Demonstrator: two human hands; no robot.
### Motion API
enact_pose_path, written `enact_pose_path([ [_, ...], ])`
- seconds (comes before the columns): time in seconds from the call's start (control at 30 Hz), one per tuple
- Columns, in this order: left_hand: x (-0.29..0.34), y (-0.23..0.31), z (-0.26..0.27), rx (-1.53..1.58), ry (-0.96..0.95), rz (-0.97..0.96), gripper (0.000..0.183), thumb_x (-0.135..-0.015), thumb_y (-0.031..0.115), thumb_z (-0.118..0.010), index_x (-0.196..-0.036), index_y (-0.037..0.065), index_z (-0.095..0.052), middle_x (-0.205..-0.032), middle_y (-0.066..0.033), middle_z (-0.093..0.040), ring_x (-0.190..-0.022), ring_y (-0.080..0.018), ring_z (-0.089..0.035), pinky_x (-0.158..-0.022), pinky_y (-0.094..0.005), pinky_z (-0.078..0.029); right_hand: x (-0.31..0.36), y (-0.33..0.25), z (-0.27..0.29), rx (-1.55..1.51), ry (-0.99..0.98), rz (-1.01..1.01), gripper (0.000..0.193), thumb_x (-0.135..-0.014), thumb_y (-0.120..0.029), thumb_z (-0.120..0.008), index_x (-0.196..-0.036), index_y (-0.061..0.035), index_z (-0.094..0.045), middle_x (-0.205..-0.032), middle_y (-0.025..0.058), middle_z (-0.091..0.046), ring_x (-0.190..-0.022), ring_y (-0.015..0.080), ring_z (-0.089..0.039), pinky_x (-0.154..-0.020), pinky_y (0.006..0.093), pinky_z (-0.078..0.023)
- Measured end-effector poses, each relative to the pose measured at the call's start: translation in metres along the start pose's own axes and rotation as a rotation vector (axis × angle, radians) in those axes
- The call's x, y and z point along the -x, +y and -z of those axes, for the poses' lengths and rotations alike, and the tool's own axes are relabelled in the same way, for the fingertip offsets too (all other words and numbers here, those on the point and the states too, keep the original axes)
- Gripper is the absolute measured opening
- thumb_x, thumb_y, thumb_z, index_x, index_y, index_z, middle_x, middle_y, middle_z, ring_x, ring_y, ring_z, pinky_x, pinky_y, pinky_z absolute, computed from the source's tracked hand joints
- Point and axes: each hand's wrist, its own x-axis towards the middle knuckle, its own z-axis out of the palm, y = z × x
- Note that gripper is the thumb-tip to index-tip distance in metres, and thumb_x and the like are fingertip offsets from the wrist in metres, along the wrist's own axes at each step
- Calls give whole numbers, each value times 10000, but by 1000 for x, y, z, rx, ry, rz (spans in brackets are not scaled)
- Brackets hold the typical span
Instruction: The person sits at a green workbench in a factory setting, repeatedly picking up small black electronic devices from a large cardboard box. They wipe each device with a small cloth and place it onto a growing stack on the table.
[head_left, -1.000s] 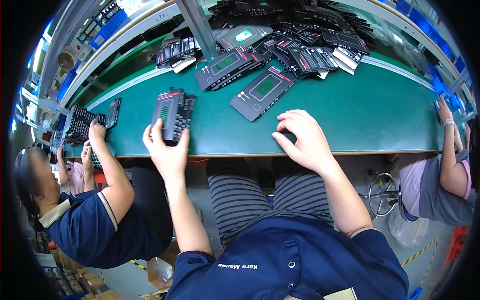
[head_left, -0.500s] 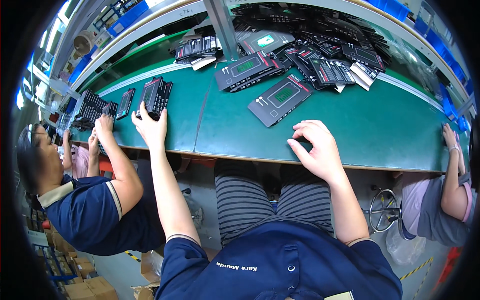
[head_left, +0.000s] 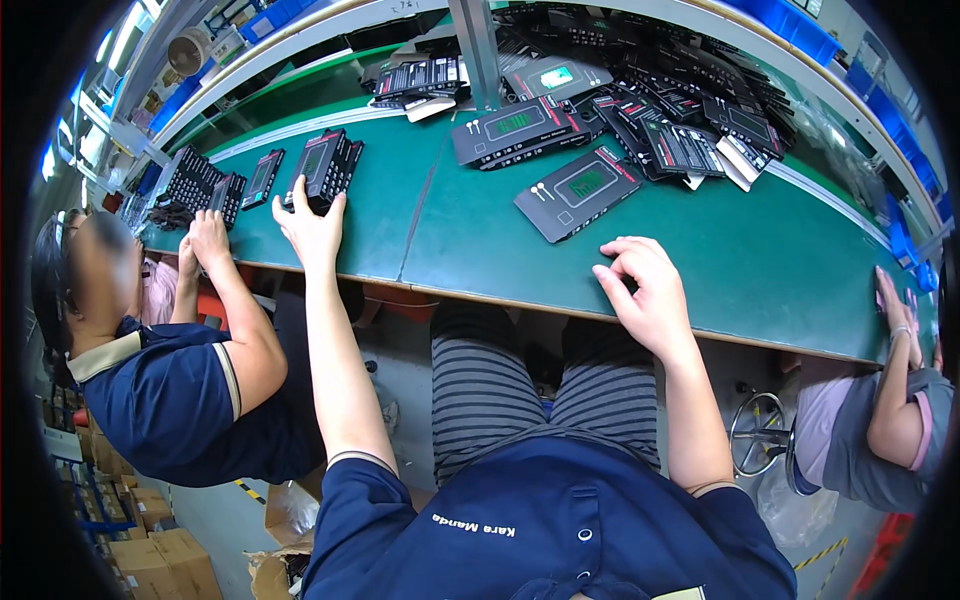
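Note:
My left hand [head_left: 312, 232] reaches to the near end of a small stack of flat black boxes [head_left: 322, 165] on the left part of the green table. Its fingers are spread, with fingertips at the stack's near edge and the thumb by its right corner. My right hand [head_left: 648, 295] hovers at the table's front edge, fingers loosely bent and thumb apart, with nothing in it. Just beyond it lies a single black box [head_left: 578, 195] with a green panel on its face. Farther back, more such boxes [head_left: 520, 130] are stacked.
A big heap of black boxes [head_left: 690, 95] fills the back right under a metal post [head_left: 475, 55]. Another pile [head_left: 425, 80] sits left of the post. At left, a co-worker's hands [head_left: 208, 238] handle boxes; another person's hand [head_left: 892, 300] rests at the right end.
The whole view has shifted slightly, and the table's things appear a little higher and to the right. Both my hands keep nearly the same poses. The left co-worker's head has turned.

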Motion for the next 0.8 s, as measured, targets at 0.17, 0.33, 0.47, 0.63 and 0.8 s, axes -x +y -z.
enact_pose_path([
  [0.17,28,23,16,-46,82,127,950,-774,549,-773,-1514,115,-365,-1529,-361,-196,-1383,-535,-287,-1126,-582,-312,-2,1,4,-13,-67,-48,187,-827,-141,-730,-757,-4,-624,-1017,133,-693,-1053,313,-625,-890,398,-501],
  [0.33,140,11,29,162,-36,-136,644,-945,372,-628,-1452,21,-439,-1528,-303,-307,-1399,-473,-328,-1160,-558,-258,-4,-7,0,210,-126,39,266,-810,-184,-733,-1008,-31,-644,-1200,172,-627,-1145,366,-570,-978,447,-458],
  [0.47,243,-46,80,172,-986,-169,745,-919,421,-648,-1519,80,-369,-1528,-303,-350,-1369,-454,-424,-1140,-488,-343,-5,-12,-2,257,-148,80,264,-837,-170,-709,-1036,-17,-628,-1202,183,-623,-1153,380,-563,-993,458,-445],
  [0.63,281,-55,174,-34,-1483,342,845,-903,561,-626,-1537,81,-338,-1412,-283,-516,-1327,-396,-496,-1126,-393,-388,0,-8,-5,323,-155,121,246,-880,-128,-679,-1082,4,-631,-1211,222,-626,-1164,371,-573,-1019,443,-443],
  [0.8,309,-61,261,-375,-849,194,608,-892,515,-643,-1374,152,-573,-1523,-185,-418,-1418,-395,-369,-1133,-685,-215,7,-4,-14,524,-208,229,292,-969,-155,-608,-1182,42,-581,-1251,260,-592,-1184,403,-564,-1022,472,-442],
])
